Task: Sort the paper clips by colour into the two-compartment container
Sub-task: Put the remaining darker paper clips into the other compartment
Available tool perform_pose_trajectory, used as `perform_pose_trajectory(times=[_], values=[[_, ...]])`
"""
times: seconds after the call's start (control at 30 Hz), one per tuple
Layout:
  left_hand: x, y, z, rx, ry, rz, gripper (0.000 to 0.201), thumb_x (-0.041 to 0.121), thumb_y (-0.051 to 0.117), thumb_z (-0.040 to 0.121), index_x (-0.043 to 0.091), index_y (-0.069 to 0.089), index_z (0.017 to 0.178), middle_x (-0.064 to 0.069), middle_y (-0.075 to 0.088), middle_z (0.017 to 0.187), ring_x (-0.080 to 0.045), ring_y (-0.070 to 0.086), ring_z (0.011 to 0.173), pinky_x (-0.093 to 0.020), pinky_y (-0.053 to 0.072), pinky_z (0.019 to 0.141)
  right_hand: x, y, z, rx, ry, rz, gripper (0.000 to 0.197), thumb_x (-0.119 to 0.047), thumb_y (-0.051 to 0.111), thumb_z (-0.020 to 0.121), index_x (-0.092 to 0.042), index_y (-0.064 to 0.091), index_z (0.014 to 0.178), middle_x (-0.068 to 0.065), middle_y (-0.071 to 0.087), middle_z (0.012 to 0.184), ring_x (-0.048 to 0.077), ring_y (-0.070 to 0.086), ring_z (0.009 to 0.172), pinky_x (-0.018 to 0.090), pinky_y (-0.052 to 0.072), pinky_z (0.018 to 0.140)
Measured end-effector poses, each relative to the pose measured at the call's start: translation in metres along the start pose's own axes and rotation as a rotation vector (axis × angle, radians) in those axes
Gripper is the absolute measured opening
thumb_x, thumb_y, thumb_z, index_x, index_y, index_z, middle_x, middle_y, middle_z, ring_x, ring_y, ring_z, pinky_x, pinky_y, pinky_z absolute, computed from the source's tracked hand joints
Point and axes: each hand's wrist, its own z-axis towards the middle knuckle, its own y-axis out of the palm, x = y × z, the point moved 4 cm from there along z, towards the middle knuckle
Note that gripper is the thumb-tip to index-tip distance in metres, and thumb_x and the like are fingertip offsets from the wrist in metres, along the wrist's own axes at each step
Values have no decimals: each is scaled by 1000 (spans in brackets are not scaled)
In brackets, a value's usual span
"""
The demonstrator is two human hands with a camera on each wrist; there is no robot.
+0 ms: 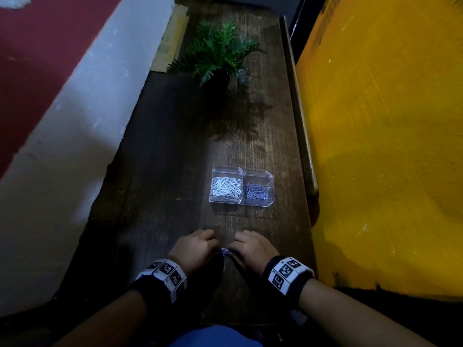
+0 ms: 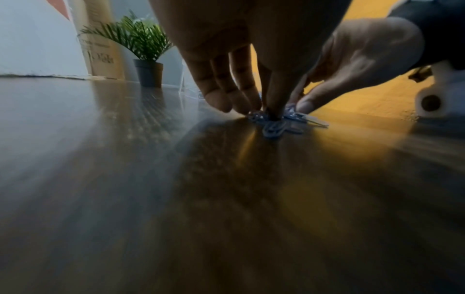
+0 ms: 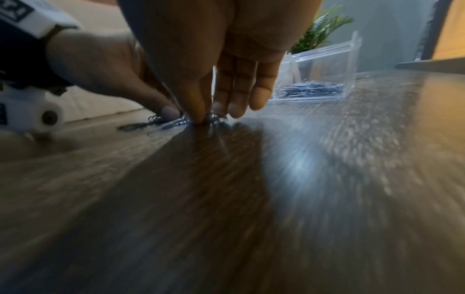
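A small heap of blue paper clips [image 1: 225,251] lies on the dark wooden table near its front edge. My left hand [image 1: 215,247] and right hand [image 1: 235,249] meet over it, knuckles up and fingertips down. In the left wrist view my left hand [image 2: 261,113] pinches the blue clips [image 2: 274,126] between thumb and fingers. In the right wrist view my right hand [image 3: 208,117] pinches the blue clips [image 3: 176,122] too. Beyond the hands stands the clear two-compartment container [image 1: 269,201]. Its left half holds white clips [image 1: 226,187] and its right half blue clips [image 1: 256,194].
A potted fern [image 1: 220,51] stands at the far end of the narrow table [image 1: 162,184]. A yellow wall [image 1: 388,146] runs close along the right, behind a raised wooden edge [image 1: 298,108]. A white and red wall [image 1: 62,121] runs along the left. Cardboard [image 1: 172,36] leans at the back left.
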Motion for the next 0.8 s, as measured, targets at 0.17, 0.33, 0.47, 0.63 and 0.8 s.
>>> perform_pose_trajectory(times=[0.17, 0.33, 0.47, 0.63, 0.8], values=[[6, -3, 6, -170, -94, -34, 32, 38, 41, 96, 17, 55, 115, -6, 49, 116, -23, 51, 110, -39, 44, 81, -1, 0, 7, -43, 33, -9, 32, -32, 39, 83, -14, 63, 72, 3, 58, 73, 19, 55, 65, 29, 49, 56], [6, 1, 14, -234, -118, -53, 27, 32, 43, 97, 14, 52, 115, -9, 49, 116, -26, 53, 107, -39, 43, 84, -3, -3, 9, -185, 87, -13, 41, -32, 30, 95, -5, 60, 105, 12, 56, 107, 27, 50, 97, 37, 40, 83], [5, -5, 19, -210, -134, -125, 25, 33, 48, 95, 15, 55, 110, -7, 52, 110, -27, 58, 100, -36, 44, 82, 6, -5, 5, -43, 114, 61, 43, -33, 28, 92, -7, 62, 92, 10, 59, 93, 26, 54, 84, 38, 47, 74], [1, -23, 25, 30, -132, -341, 15, 26, 56, 91, 16, 65, 96, -1, 61, 97, -21, 62, 88, -32, 49, 77, 27, -36, 1, 173, 252, 194, 12, -23, 51, 95, -15, 59, 89, -3, 53, 88, 9, 45, 78, 16, 36, 69], [13, -60, 48, 271, -51, -418, 7, 18, 61, 86, 19, 67, 83, 5, 60, 79, -16, 58, 70, -30, 49, 66, 69, -82, 19, 296, 440, 197, 11, -25, 50, 95, -19, 58, 90, -6, 53, 88, 9, 49, 79, 21, 37, 69]])
